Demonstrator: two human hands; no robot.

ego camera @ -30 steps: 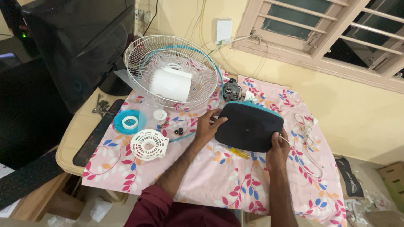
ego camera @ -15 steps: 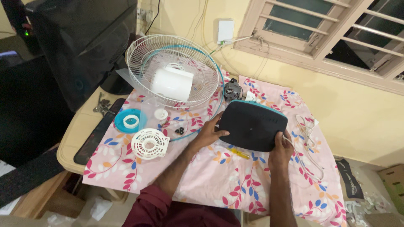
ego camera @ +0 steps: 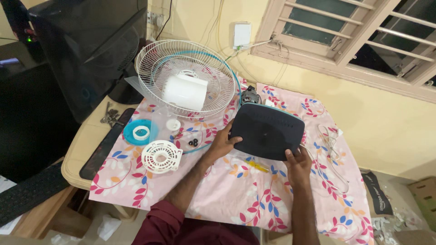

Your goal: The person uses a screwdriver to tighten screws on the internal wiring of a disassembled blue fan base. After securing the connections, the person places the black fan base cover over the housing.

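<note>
Fan base (ego camera: 268, 131): dark, rounded-rectangular, teal edge along its far side, underside up, a small hole near the middle. Held tilted over the floral cloth (ego camera: 236, 199), centre-right of the table, between 2 hands.

Left hand (ego camera: 223, 144): grips the base's left edge, thumb on the top face, fingers curled beneath.

Right hand (ego camera: 297, 164): grips the near right corner, fingertips pressed on the top face, thumb hidden.

Motor (ego camera: 250, 96): grey metal, just behind the base's far edge, partly hidden by it.

Screwdriver (ego camera: 255, 165): yellow handle, lying on the cloth below the base, between the 2 forearms.

Cord (ego camera: 330, 149): white, looped loosely on the cloth to the right of the base.

Fan guard (ego camera: 209, 68): white wire dish with teal rim, resting at the far left of the cloth; a white housing (ego camera: 185, 92) lies in it.

Black screws (ego camera: 193, 142): small cluster, left of the left hand.

White vented cap (ego camera: 161, 157): round, slotted, on the cloth's near left.

Teal disc (ego camera: 131, 136): with a white ring (ego camera: 141, 132) on it, just beyond the cap.

White knob (ego camera: 172, 124): small, round, between disc and guard.

Keys (ego camera: 109, 116): on the bare tabletop at the cloth's left edge.

Monitor (ego camera: 86, 41): dark, standing at far left.
</note>
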